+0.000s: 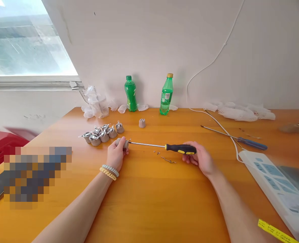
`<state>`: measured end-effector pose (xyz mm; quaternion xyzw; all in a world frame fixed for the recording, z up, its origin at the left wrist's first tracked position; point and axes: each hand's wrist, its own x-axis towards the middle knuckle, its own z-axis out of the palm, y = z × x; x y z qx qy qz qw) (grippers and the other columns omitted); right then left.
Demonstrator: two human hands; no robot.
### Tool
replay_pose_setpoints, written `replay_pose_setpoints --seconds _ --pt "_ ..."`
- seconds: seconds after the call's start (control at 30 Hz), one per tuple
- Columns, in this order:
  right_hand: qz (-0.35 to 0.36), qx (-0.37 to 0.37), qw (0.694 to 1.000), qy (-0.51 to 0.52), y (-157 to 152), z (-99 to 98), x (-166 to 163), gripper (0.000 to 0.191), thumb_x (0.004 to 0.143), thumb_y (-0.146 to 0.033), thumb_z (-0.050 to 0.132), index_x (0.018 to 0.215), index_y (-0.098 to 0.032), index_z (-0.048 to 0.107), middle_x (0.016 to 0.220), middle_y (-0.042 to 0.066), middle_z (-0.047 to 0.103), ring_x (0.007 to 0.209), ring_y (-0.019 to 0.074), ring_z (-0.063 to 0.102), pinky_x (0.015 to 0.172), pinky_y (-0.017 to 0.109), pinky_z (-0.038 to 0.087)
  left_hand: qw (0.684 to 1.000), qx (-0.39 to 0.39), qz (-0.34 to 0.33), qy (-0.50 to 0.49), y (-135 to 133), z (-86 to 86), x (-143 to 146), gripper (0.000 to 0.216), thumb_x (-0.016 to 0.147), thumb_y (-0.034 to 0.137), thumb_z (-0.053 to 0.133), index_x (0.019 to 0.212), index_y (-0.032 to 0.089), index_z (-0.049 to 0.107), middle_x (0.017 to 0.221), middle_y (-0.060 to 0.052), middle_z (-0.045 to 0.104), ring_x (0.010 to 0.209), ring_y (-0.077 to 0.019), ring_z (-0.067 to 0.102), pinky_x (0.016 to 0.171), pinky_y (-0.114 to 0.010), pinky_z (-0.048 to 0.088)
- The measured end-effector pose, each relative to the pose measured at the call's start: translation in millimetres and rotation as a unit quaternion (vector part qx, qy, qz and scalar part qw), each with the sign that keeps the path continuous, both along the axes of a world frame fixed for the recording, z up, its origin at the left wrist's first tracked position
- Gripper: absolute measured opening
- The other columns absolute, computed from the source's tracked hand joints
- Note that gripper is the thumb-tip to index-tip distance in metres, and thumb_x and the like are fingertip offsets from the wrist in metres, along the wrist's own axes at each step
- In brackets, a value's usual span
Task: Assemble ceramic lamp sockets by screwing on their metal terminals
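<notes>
My left hand (116, 153) grips a small beige-grey cylindrical part (122, 143), tipped on its side with metal tabs facing right. In my right hand (198, 157) is the black and yellow handle of a screwdriver (181, 149). Its shaft points left and the tip meets the tabbed end of the part; whether it sits in a screw is too small to tell. Below the shaft lie a few tiny screws (158, 153) and a thin metal strip (169, 160). Several similar cylinders with metal tabs (104, 135) stand grouped beyond my left hand. One cylinder without visible tabs (142, 123) stands apart.
Two green bottles, one with a green cap (130, 96) and one yellow-capped (166, 96), stand along the wall. A blue-handled screwdriver (252, 143) lies at right beside a white power strip (263, 175) and its cable (222, 126). White foam netting (237, 112) lies behind.
</notes>
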<state>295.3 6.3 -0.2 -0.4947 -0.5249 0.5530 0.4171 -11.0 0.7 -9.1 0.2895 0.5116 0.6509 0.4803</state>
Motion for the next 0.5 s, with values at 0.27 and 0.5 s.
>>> replay_pose_setpoints --seconds 0.27,0.5 --pt "-0.056 0.004 0.994 -0.092 7.8 -4.9 -2.7 0.046 0.082 -0.067 0.042 0.067 -0.023 0.04 0.036 -0.008 0.032 0.033 0.011 0.04 0.039 0.025 0.029 1.0 -0.008 0.015 0.009 -0.6 -0.9 0.5 0.035 0.069 0.043 0.071 0.067 0.016 0.049 0.059 0.003 0.049 0.05 -0.0081 0.046 0.048 -0.023 0.041" --pt "0.035 -0.037 0.997 0.055 3.6 3.7 3.4 0.036 0.085 -0.056 0.037 0.091 -0.022 0.046 0.052 0.001 0.059 0.045 0.016 0.052 0.039 0.023 0.025 1.0 0.01 -0.003 0.029 -0.3 -2.5 -0.1 0.035 0.072 0.043 0.07 0.068 0.016 0.048 0.06 0.004 0.046 0.051 -0.0078 0.044 0.048 -0.022 0.04"
